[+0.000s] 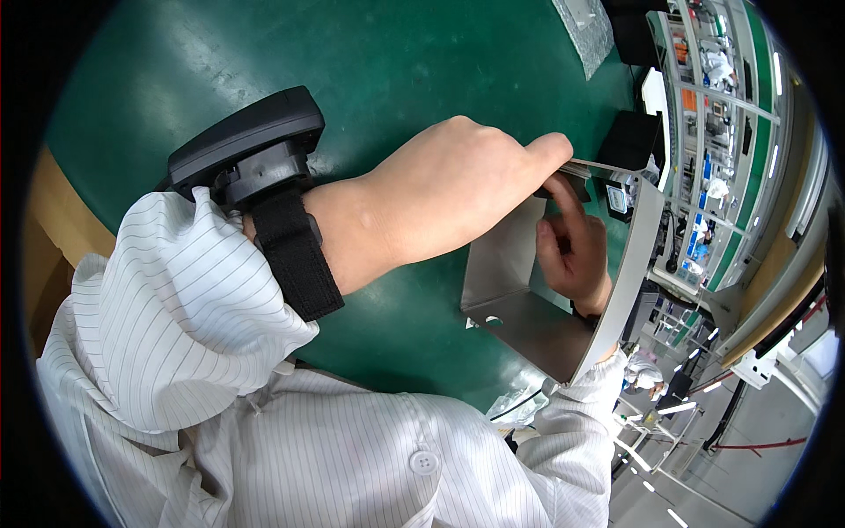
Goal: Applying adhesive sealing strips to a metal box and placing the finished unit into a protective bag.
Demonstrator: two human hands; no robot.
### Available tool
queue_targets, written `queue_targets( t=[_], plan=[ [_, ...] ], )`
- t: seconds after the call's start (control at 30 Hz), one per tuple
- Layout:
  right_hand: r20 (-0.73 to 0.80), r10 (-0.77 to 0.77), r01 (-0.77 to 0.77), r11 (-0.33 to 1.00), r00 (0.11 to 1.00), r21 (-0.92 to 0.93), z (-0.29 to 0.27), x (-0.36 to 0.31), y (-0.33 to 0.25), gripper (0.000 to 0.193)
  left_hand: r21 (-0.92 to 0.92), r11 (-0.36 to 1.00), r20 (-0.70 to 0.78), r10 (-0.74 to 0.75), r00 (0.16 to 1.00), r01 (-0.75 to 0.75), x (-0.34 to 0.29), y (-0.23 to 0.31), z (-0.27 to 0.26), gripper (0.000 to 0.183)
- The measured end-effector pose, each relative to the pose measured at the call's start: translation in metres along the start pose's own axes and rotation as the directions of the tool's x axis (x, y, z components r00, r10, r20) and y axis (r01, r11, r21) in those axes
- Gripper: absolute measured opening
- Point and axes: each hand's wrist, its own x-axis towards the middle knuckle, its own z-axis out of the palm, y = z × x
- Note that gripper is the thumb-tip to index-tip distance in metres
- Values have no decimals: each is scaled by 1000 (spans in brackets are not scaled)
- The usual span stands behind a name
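Note:
A grey bent sheet-metal housing (pixel 528 330) with open sides stands tilted over the green table. From the left, my left hand (pixel 466 180) reaches across to its upper edge. The fingers are closed there and their tips are mostly hidden; they appear to grip the metal edge. Inside the housing is my right hand (pixel 576 255), its fingers curled and one finger raised toward my left fingertips. A small dark part (pixel 543 192) shows between the two hands, too covered to identify. A black strap (pixel 295 255) holds a black device (pixel 251 141) on my left wrist.
The green tabletop (pixel 396 62) spreads beneath my hands. A clear plastic bag (pixel 585 31) lies at the far right, with black box-like objects (pixel 632 141) below it. Another plastic bag (pixel 519 407) is near my body. Shelving (pixel 731 114) and other people appear at right.

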Motion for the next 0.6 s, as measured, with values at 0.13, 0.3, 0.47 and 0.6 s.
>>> queue_targets(
  t=[0.13, 0.3, 0.47, 0.6],
  plan=[
    [22, -137, 138, 990, 990, -39, 5, 10, -4, 58, 17, 1000, 31, -19, 999, 18, -2, -1, 1, 41],
    [-3, -121, 120, 989, 993, -92, 9, -5, -4, 56, 21, 999, 36, -29, 999, 28, -1, -2, 0, 40],
    [-50, 45, -45, 999, 998, 5, 11, -9, -13, 54, 13, 1000, -14, 23, 1000, -22, -2, -3, 1, 42],
    [-86, -35, 25, 993, 996, -118, 12, -9, -3, 53, -1, 999, -25, 36, 999, -36, -2, -4, 2, 42]
  ],
)
